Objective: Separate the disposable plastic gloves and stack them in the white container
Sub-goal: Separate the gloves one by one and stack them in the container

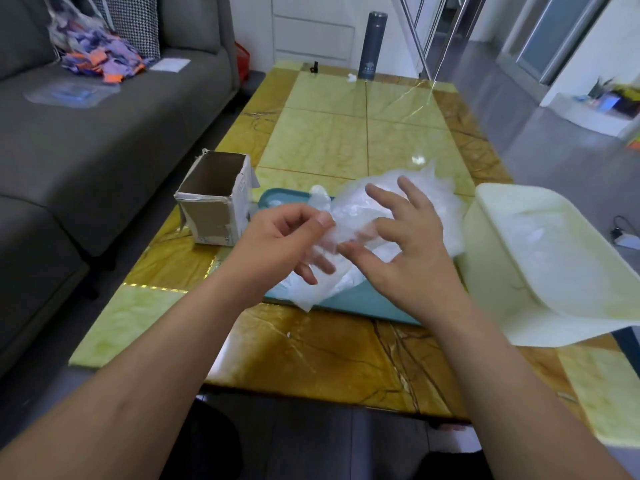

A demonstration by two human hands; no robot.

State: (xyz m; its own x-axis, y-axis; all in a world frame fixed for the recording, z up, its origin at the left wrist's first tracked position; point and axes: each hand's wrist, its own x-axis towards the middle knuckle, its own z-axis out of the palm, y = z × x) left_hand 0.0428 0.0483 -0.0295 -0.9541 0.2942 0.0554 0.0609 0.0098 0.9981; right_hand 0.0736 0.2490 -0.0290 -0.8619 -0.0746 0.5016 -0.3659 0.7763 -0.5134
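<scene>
A heap of clear disposable plastic gloves (pixel 429 192) lies on a teal tray (pixel 363 301) in the middle of the table. My left hand (pixel 284 240) pinches one thin glove (pixel 315 289) between thumb and fingers; the glove hangs down over the tray's front edge. My right hand (pixel 405 237) pinches the same glove with thumb and forefinger, its other fingers spread over the heap. The white container (pixel 561 271) stands to the right of the tray, with some clear gloves lying inside it.
An open cardboard box (pixel 214 202) stands left of the tray. A dark flask (pixel 369 46) stands at the table's far edge. A grey sofa (pixel 104 133) runs along the left side. The yellow marble table (pixel 329 355) has bare surface in front.
</scene>
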